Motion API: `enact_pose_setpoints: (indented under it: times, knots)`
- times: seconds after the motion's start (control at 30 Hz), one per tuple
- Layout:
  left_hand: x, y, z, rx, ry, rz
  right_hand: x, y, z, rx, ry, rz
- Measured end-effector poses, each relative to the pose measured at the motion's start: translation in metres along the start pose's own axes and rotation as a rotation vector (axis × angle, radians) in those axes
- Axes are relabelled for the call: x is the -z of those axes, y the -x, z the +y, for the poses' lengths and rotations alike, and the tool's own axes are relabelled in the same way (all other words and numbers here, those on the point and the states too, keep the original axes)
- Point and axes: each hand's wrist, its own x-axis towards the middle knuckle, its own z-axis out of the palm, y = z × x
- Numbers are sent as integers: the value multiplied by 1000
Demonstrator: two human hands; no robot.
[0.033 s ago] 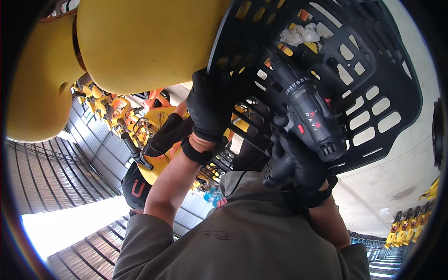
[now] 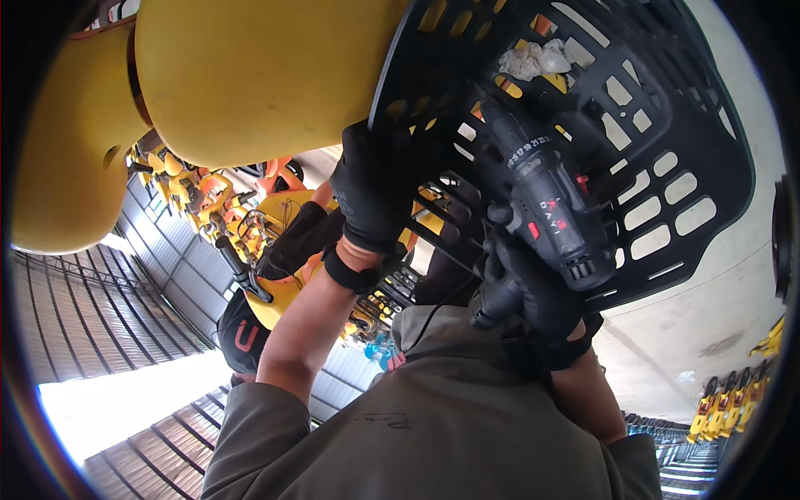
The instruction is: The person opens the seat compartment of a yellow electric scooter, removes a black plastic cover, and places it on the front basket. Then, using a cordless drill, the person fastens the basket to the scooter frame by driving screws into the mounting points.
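Note:
My right hand (image 2: pixel 542 287), in a black glove, is wrapped round the grip of a black cordless drill (image 2: pixel 558 217) with red buttons. The drill's front end points up and left into a black plastic basket (image 2: pixel 725 187) with slotted walls; its tip is lost in the dark inside. My left hand (image 2: pixel 367 196), also gloved in black, grasps the basket's left edge, beside a big rounded yellow body panel (image 2: pixel 267 75). Its fingertips are hidden against the dark plastic. Crumpled whitish wrapping (image 2: pixel 533 60) lies in the basket.
Another person in a dark cap (image 2: pixel 242 333) is close by at the left, with an arm (image 2: pixel 304 237) reaching among yellow and orange vehicle parts (image 2: pixel 221 200). A row of yellow vehicles (image 2: pixel 725 400) stands at the lower right, on a pale concrete floor (image 2: pixel 658 358).

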Motion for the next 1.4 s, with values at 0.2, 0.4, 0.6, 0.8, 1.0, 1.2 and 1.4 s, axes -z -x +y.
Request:
enact_pose_setpoints:
  times: [0.2, 0.4, 0.6, 0.8, 1.0, 1.2, 1.4]
  knots:
    - [-3, -2, -1, 31, 197, -4, -3, 2, 2, -33, -175, -21]
    - [-3, -4, -1, -19, 181, 33, -27, -3, 10, 109, -516, -138]
    - [-1, -6, -4, -128, 175, 33, -49, -2, 20, 230, -772, -138]
    - [4, -5, -3, -148, 98, -21, -50, -11, 39, 411, -745, -153]
    - [2, -5, 2, -176, 184, 0, -42, -13, 48, 420, -786, -155]
    - [2, -3, -5, -153, 187, -32, -41, -17, 54, 417, -798, -154]
    - [-3, -6, -14, -228, 111, 32, -41, -17, 54, 386, -798, -133]
